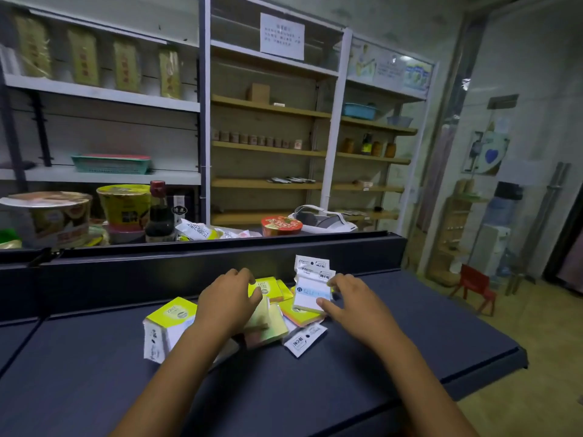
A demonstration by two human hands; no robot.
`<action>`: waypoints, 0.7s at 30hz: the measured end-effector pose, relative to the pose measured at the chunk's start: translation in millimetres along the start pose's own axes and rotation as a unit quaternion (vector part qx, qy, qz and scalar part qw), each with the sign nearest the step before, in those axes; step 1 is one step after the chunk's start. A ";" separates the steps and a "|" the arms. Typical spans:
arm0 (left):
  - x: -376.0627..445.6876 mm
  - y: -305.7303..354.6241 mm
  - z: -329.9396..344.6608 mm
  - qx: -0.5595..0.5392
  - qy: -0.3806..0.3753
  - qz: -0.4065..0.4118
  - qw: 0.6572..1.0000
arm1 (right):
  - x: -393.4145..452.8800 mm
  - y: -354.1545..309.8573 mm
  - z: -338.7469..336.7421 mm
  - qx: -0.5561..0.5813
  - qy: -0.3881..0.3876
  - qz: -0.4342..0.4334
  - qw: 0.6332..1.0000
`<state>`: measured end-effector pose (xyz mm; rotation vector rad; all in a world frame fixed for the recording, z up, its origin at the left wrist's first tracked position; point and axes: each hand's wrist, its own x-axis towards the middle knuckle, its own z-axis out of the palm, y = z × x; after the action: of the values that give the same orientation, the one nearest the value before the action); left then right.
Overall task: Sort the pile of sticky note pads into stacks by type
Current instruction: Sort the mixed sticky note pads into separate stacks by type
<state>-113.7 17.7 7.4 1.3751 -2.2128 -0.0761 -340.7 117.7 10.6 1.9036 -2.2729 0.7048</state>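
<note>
A pile of wrapped sticky note pads (273,326) lies on the dark blue shelf (394,348). My left hand (227,302) rests on the pile with fingers curled over a yellow-labelled pad (267,287). My right hand (350,302) grips a white pad with a blue band (310,298), tilted up at the pile's right side. A separate stack of yellow-topped pads (167,324) stands to the left. A white-labelled pad (303,340) lies at the near edge, and another white-headed pack (310,265) stands behind.
A raised dark ledge (220,263) runs behind the pile. Beyond it stand instant noodle cups (124,206), a sauce bottle (159,212) and a red bowl (281,225). The shelf's right edge (517,357) drops to the floor, where a red stool (474,287) stands.
</note>
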 end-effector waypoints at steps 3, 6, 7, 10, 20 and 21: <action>17.1 4.7 14.9 0.003 -0.003 -0.042 0.999 | 23.8 14.8 9.5 0.022 -0.013 -0.026 0.999; 33.3 9.7 31.8 -0.001 -0.009 -0.102 0.995 | 48.4 31.0 16.8 0.026 -0.019 -0.060 0.998; 38.7 11.1 36.8 -0.003 -0.012 -0.123 0.992 | 56.8 36.0 18.6 0.029 -0.011 -0.070 0.997; 50.5 17.1 51.5 -0.003 -0.024 -0.174 0.985 | 78.6 47.4 22.8 0.054 0.024 -0.098 0.993; 57.6 16.6 77.7 0.020 -0.018 -0.239 0.971 | 105.3 62.8 49.9 0.193 0.085 -0.106 0.972; 57.0 15.4 78.2 0.006 -0.015 -0.242 0.970 | 105.4 65.1 51.3 0.200 0.084 -0.103 0.971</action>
<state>-182.0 -40.7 -31.9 1.9026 -1.8534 -0.2588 -414.4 8.8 -15.8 2.1038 -1.9041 1.3147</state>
